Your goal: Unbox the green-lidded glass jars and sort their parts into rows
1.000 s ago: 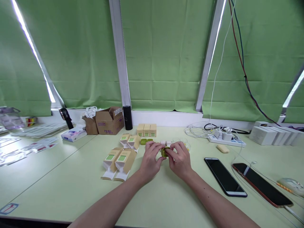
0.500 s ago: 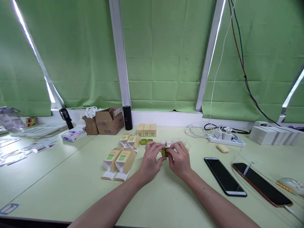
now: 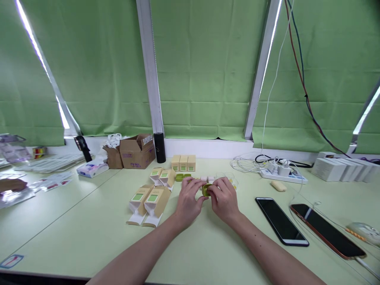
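L hand [image 3: 188,201] & R hand [image 3: 225,200] both pinching small green case [image 3: 206,190] between fingertips, sitting just R of open tan cartons [image 3: 148,202], equally near both.

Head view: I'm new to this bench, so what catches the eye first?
At the centre, the left hand and right hand pinch a small green case between them. Left of them lie open tan cartons; to the right, two dark phones lie flat on the table.
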Demonstrator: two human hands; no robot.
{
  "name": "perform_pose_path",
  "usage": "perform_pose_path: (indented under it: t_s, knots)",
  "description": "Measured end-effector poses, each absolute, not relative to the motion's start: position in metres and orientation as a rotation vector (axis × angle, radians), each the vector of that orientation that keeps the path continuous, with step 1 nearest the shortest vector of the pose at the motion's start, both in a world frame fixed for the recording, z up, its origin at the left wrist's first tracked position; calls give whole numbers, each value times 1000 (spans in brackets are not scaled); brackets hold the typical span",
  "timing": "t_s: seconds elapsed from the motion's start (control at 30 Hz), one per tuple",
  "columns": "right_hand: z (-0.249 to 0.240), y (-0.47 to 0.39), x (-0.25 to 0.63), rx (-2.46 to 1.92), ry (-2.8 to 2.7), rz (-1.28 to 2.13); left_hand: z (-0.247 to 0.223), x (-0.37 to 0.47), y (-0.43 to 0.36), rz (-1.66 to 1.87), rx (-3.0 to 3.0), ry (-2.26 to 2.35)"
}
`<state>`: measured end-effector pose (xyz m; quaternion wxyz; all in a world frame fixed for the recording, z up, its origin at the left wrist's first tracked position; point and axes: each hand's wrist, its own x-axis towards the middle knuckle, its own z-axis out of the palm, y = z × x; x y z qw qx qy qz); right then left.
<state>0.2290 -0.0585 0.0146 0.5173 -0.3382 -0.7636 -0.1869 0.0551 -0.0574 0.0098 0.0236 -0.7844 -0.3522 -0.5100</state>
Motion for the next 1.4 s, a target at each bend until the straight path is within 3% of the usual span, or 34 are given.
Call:
perform_pose_path:
  t_s: [1.4]
  knots:
    - [15,-60,227,-800,-1835,-472,10,54,-57,-1560,-2368,-1176]
